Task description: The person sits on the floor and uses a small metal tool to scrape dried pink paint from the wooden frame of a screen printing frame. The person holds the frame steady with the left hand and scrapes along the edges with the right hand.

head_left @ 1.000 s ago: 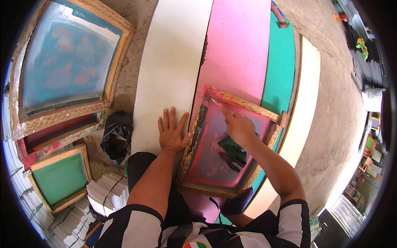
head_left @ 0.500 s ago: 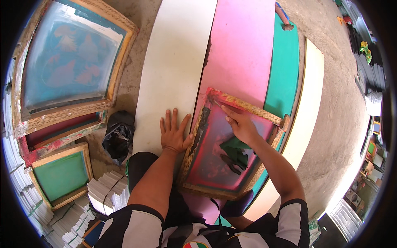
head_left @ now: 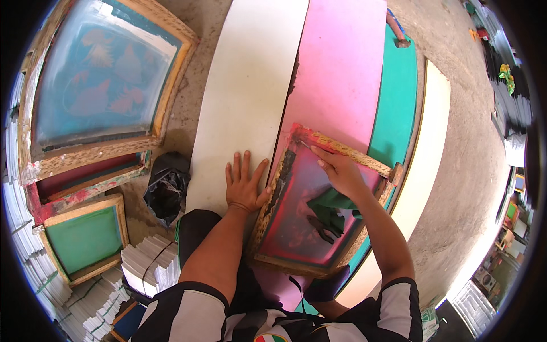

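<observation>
A wooden-framed printing screen point(head_left: 265, 225), stained pink and red, lies at a slant over the pink and green boards. My right hand point(head_left: 343, 174) reaches across its mesh, with the fingers drawn together near the far left inner corner. Whatever thin thing they may hold is too small to make out. Below that hand a crumpled dark green cloth point(head_left: 330, 210) rests on the mesh, partly covered by my wrist. My left hand point(head_left: 246, 185) is open and flat on the white board point(head_left: 248, 74), fingers spread, its thumb close to the screen's left side.
A pink board point(head_left: 342, 62), a green board point(head_left: 394, 97) and a cream board point(head_left: 428, 125) run alongside. A hammer point(head_left: 401, 41) lies at the far end. Left are a large blue screen point(head_left: 102, 85), a green screen point(head_left: 82, 239), a black plastic bag point(head_left: 166, 188) and paper stacks point(head_left: 149, 262).
The whole view has shifted slightly, so things appear a little farther right. Both hands keep nearly the same places on the board and over the screen.
</observation>
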Motion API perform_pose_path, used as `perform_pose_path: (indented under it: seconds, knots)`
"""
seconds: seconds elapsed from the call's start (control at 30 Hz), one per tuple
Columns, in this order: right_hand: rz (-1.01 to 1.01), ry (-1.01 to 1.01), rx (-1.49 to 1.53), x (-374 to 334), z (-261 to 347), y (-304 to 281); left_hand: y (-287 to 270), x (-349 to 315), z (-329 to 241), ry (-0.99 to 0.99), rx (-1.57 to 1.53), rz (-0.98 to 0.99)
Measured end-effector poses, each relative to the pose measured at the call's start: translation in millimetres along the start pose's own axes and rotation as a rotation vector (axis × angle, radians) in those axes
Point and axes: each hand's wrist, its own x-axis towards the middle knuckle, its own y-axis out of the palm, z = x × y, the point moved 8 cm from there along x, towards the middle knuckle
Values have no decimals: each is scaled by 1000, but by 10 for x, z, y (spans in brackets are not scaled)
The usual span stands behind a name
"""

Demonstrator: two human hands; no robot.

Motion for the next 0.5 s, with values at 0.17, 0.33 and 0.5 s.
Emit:
perform_pose_path:
  seconds: [0.17,0.33,0.5]
  knots:
    - [9,93,236,-44,-110,82,-15,11,-17,11,-14,1]
    - [277,500,889,-127,46,46,-3,-6,-5,7,21,-11]
    - [13,352,591,-286,-57,175,-5,7,-16,9,0,2]
